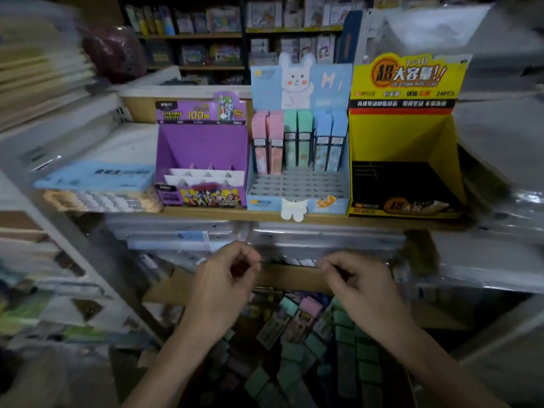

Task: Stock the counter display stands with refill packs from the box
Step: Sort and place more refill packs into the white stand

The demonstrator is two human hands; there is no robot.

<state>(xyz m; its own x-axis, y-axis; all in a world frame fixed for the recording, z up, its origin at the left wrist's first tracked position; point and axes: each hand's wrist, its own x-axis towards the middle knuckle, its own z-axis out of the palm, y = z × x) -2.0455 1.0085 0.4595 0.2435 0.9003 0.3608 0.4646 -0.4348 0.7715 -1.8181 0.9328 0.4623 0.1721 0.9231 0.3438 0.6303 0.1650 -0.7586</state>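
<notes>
On the wooden counter shelf (294, 217) stand three display stands. The purple stand (203, 148) shows only white dividers. The blue bunny stand (297, 198) holds a back row of upright refill packs (297, 142), pink, green and blue, with a bare grey grid in front. The yellow stand (403, 136) has a dark slotted base. Below, a cardboard box (291, 279) holds several loose packs (294, 354) in green, pink and blue. My left hand (223, 287) and my right hand (359, 287) hover over the box with fingers curled in, and I see nothing in them.
Flat blue-labelled packets (97, 175) lie left of the purple stand. Plastic-wrapped stock (265, 240) is piled under the shelf and at both sides. A white metal rack (59, 248) stands at the left. Shelves of goods (206, 33) fill the background.
</notes>
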